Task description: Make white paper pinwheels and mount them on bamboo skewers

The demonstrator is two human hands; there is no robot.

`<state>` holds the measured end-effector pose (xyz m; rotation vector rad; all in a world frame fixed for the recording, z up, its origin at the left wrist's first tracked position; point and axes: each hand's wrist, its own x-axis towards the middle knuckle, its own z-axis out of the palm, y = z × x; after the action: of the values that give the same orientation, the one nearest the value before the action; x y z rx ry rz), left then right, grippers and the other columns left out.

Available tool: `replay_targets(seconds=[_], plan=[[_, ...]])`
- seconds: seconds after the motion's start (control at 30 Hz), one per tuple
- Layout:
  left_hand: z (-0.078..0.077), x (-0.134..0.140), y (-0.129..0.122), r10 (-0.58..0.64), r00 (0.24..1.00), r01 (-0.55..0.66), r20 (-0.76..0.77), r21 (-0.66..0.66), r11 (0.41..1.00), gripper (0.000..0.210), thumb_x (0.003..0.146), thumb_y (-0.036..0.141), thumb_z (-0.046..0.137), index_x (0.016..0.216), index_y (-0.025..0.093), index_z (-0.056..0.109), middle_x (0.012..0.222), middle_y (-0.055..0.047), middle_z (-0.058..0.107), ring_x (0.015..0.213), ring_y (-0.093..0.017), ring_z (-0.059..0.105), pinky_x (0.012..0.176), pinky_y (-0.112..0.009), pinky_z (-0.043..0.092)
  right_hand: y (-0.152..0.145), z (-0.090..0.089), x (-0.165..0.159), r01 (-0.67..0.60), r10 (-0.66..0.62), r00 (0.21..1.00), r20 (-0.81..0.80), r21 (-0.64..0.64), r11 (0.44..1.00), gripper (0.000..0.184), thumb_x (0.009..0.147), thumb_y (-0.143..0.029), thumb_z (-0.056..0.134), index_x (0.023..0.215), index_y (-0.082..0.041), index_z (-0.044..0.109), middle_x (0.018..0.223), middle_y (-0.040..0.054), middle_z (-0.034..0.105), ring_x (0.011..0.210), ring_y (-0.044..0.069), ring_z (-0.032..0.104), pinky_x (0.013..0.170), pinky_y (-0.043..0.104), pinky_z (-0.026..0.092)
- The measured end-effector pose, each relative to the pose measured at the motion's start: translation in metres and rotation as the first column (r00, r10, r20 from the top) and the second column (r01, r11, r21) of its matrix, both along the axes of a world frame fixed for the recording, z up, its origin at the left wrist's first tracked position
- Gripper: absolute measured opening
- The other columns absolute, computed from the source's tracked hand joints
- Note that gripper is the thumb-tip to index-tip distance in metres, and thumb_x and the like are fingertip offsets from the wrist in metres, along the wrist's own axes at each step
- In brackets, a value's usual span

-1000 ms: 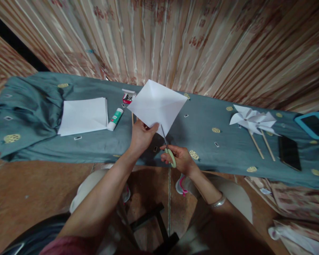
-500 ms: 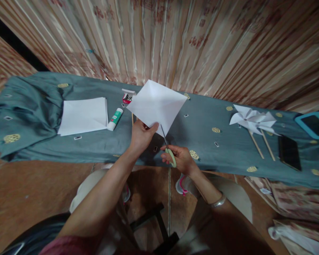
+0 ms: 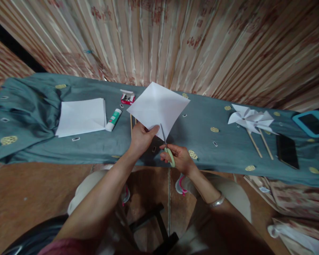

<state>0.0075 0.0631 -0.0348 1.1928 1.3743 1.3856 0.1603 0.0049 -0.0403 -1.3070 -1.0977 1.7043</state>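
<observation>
Head | left hand [image 3: 141,139]: 1 sheet [image 3: 159,106] | right hand [image 3: 183,158]: 1 scissors [image 3: 171,158] | pinwheels [image 3: 243,115]: 2

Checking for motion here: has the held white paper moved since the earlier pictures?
Yes, slightly: the white paper has shifted rightward relative to the red box, more of which now shows beside it.

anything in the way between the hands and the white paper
Nothing visible blocks: the left hand grips the white paper directly, and only the scissors come between the right hand and it.
</observation>
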Motion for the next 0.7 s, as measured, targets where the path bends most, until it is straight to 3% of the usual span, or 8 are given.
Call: replay_targets(seconds=[0.7], plan=[[-0.0001, 0.0045, -0.0033, -0.037, 0.999, 0.037, 0.036, 0.001, 0.999, 0.019, 0.064, 0.03, 0.07, 0.074, 0.016, 0.064, 0.069, 0.0, 0.067, 0.062, -0.016, 0.06, 0.059, -0.027, 0.046, 0.0022, 0.0013, -0.0014, 0.036, -0.036, 0.999, 0.025, -0.005, 0.999, 0.046, 0.05, -0.043, 0.087, 0.083, -0.018, 0.068, 0.056, -0.0027, 0.065, 0.046, 0.009, 0.054, 0.049, 0.023, 0.044]])
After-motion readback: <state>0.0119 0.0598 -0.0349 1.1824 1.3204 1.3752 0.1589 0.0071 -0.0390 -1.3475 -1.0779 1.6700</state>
